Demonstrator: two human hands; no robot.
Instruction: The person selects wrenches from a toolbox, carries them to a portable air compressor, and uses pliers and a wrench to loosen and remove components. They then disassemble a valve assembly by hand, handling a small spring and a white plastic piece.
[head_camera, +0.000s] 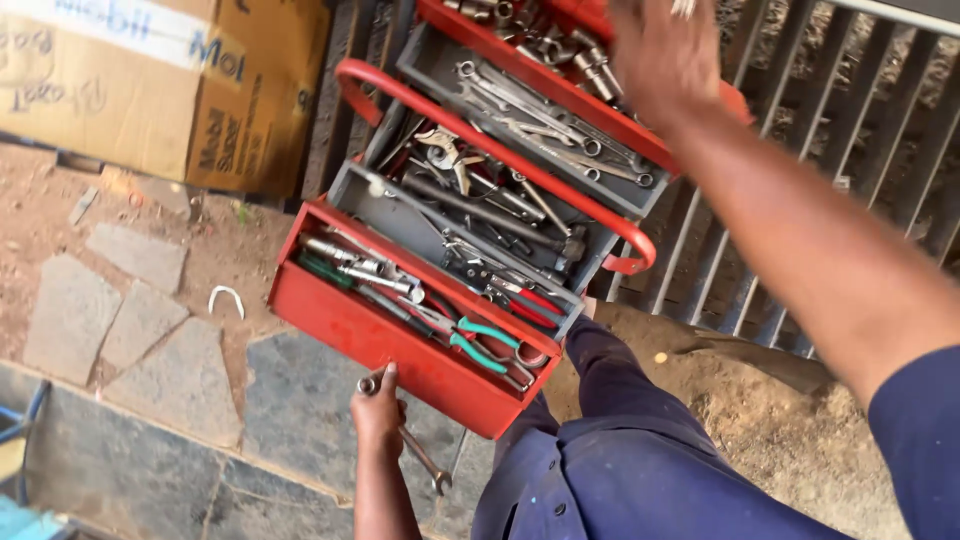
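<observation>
Head view: red cantilever toolbox (390, 345) stood open on stone paving, trays crowded with spanners; green-handled pliers (485, 345) in the near tray; cardboard box (150, 80) behind. Combination spanner (415, 445) lay diagonally, ring end upward-left. Left hand (378, 412) grip closed around it. Right hand (660, 50) blurred over far tray; grip indeterminate.

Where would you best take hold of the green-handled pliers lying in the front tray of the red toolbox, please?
Probably by the two handles of the green-handled pliers, coming from above: they lie flat on top of the other tools in the front tray, handles exposed, the jaw end half buried.
</observation>
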